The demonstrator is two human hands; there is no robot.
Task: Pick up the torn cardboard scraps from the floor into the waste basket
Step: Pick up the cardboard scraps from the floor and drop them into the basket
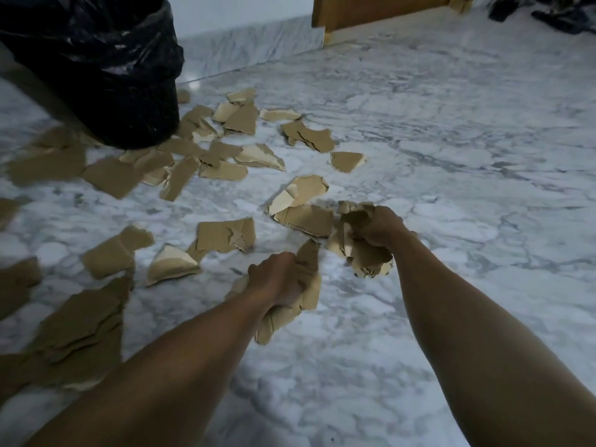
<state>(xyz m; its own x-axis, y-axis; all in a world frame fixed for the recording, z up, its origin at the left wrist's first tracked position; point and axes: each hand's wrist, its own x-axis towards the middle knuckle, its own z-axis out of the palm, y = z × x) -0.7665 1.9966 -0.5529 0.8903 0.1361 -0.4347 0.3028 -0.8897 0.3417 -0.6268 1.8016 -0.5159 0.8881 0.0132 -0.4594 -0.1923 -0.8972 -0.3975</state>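
Several torn brown cardboard scraps (225,235) lie scattered over the white marble floor, from the lower left up to the waste basket (96,69). The basket stands at the top left, lined with a black plastic bag. My left hand (277,277) grips a bunch of cardboard scraps (311,285) just above the floor near the middle. To its right, my right hand (377,225) grips a crumpled bunch of scraps (364,256). Both forearms reach in from the bottom edge.
A wooden door or panel (371,11) stands at the top against the marble skirting. Dark cloth (554,14) lies at the top right corner. A big stack of cardboard pieces (80,327) lies at the lower left. Bare marble floor (451,140) spreads to the right.
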